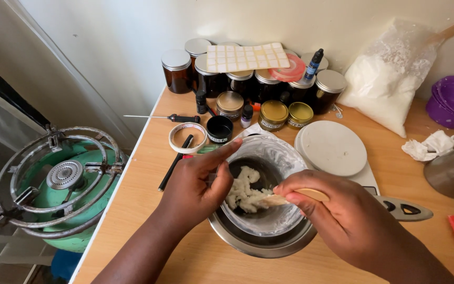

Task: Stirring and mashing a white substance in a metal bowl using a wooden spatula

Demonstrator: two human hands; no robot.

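My left hand (195,184) grips the near-left rim of a clear plastic container (279,158) smeared white inside. That container sits in a steel bowl (258,243) on the wooden table. My right hand (337,210) holds a wooden stick (282,199) whose tip digs into a lump of pale, crumbly wax-like paste (244,190) at the container's bottom.
Amber jars with silver lids (176,71), small tins (273,114), a tape roll (187,138), a screwdriver (174,118) and a pen stand behind. A white scale (333,148), a bag of white flakes (390,84), a steel pot (453,171) lie right. A gas burner (61,181) stands left of the table.
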